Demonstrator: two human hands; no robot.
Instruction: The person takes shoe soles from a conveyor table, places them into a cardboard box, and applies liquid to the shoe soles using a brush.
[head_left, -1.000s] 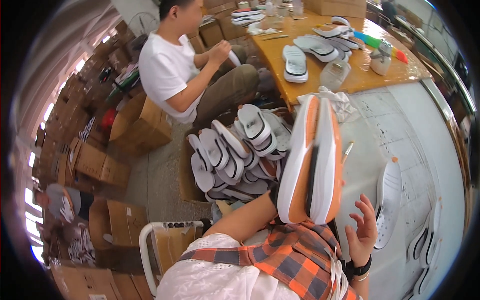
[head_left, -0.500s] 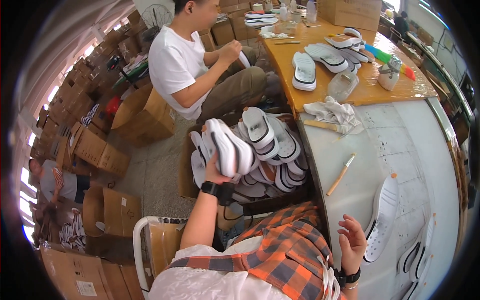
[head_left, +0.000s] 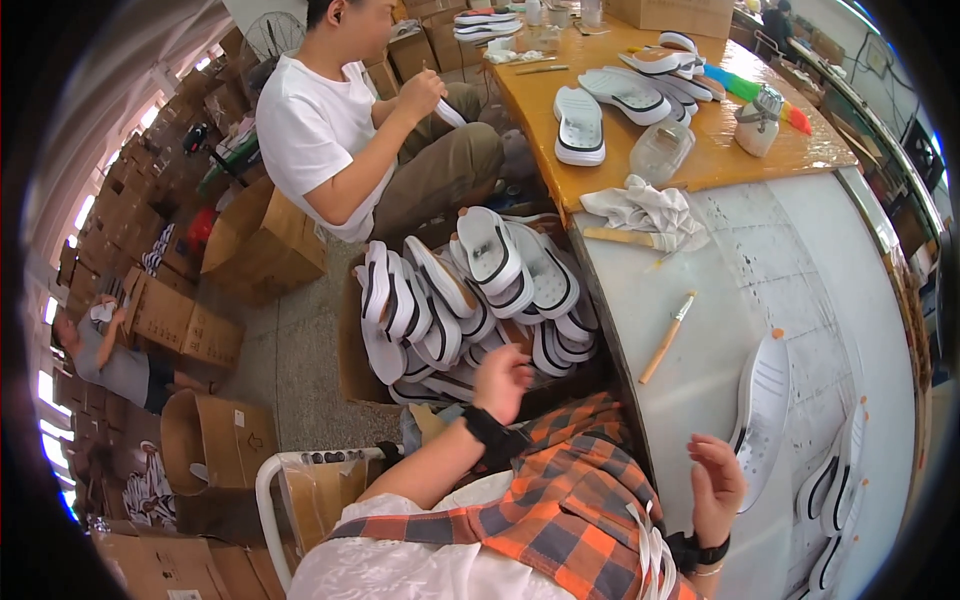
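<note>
My left hand is over the near edge of a cardboard box packed with white shoe soles. Its fingers curl loosely with nothing in them. At the table's left edge my right hand is held half curled, thumb apart and palm bare. Just beyond it, a single white sole with a dark edge line lies on the pale tabletop. A wooden-handled brush rests farther up the table. Both wrists wear black bands.
Across the box a seated person works on a sole. The yellow tabletop carries soles, a clear plastic container, a glass jar and a crumpled cloth. More soles lie at right. Cartons and another person are at left.
My left hand has let go of a stack of soles, now in the box's left part, and moved right and nearer. The right hand stays near the table edge. My view has shifted slightly.
</note>
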